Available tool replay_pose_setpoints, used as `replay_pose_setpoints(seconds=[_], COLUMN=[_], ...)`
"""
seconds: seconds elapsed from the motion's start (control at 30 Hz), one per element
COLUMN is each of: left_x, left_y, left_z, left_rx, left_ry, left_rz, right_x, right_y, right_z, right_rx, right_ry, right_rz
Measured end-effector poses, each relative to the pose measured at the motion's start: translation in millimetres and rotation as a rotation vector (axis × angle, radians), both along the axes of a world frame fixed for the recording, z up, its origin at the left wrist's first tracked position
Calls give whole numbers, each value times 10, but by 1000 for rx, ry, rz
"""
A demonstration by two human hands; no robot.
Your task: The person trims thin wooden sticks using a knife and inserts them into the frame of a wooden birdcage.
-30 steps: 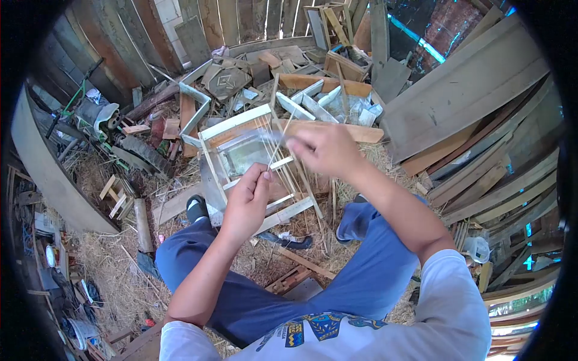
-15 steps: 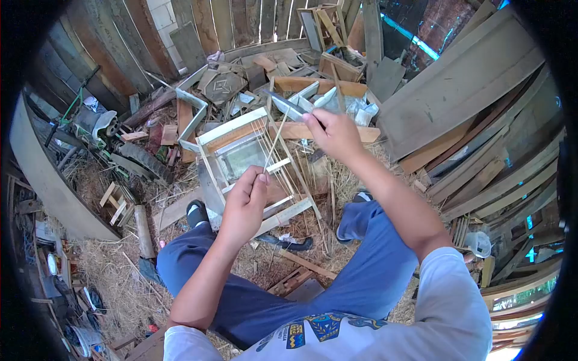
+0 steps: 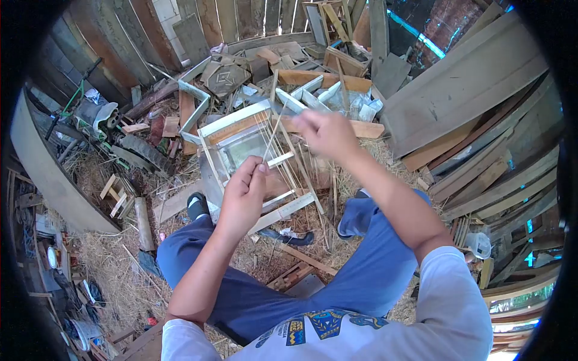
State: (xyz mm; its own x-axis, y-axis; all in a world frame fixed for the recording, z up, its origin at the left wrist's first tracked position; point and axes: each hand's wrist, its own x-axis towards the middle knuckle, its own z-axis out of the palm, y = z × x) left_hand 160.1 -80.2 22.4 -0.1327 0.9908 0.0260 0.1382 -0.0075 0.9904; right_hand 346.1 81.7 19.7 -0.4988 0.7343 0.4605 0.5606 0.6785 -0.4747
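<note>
My left hand (image 3: 244,191) is closed around the lower end of a thin pale wooden stick (image 3: 274,135), which slants up and to the right. Gripped in my right hand (image 3: 330,138) is a knife (image 3: 289,103); its blade is smeared by motion and points up and left, near the stick's upper end. I cannot tell whether blade and stick touch. Below both hands stands a small wooden frame (image 3: 236,118) with pale rails and thin upright slats, and a glassy or shiny panel shows through it.
Straw covers the ground around my feet. Scrap boards (image 3: 232,78) and white-painted pieces (image 3: 194,91) lie piled ahead. A wheeled machine (image 3: 105,117) stands at the left, beside a curved panel (image 3: 54,174). Large planks (image 3: 463,90) lean at the right.
My right hand and the knife have shifted slightly downward and are now blurred. My left hand has moved slightly left and up, still holding the stick.
</note>
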Motion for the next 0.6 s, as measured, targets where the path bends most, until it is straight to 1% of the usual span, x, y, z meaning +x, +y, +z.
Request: replay_pose_setpoints(seconds=[0.03,0.1,0.13,0.2,0.23,0.27,0.33,0.4,0.47,0.5,0.57,0.6], left_x=[-9,33,43,42,30,22,11,1,23,13,-14,5], left_y=[13,-22,-42,-35,-14,-12,2,3,-31,-40,-51,-77], left_z=[8,25,26,-6,-32,-68,-149,-141,-79,-65,-34,-8], left_rx=[-48,-17,7,-12,-45,-83,-77,-60,-26,-25,-97,-95], left_ry=[-43,-43,-44,-98,-150,-200,-210,-210,-65,-65,-68,-66], left_rz=[-8,-41,-66,-71,-67,-66,-69,-75,-28,-29,-71,-83], right_x=[88,274,279,298,253,198,88,46,41,51,118,213], right_y=[157,393,372,176,21,-72,-194,-258,-272,-227,-8,166], right_z=[14,137,147,126,143,125,94,57,74,71,46,25], right_rx=[3,5,13,-61,-110,-121,117,100,110,111,33,36], right_ry=[1,10,10,149,124,121,16,0,-78,-78,11,12], right_rz=[-5,-160,-160,-123,-68,-66,181,208,239,239,5,-7])
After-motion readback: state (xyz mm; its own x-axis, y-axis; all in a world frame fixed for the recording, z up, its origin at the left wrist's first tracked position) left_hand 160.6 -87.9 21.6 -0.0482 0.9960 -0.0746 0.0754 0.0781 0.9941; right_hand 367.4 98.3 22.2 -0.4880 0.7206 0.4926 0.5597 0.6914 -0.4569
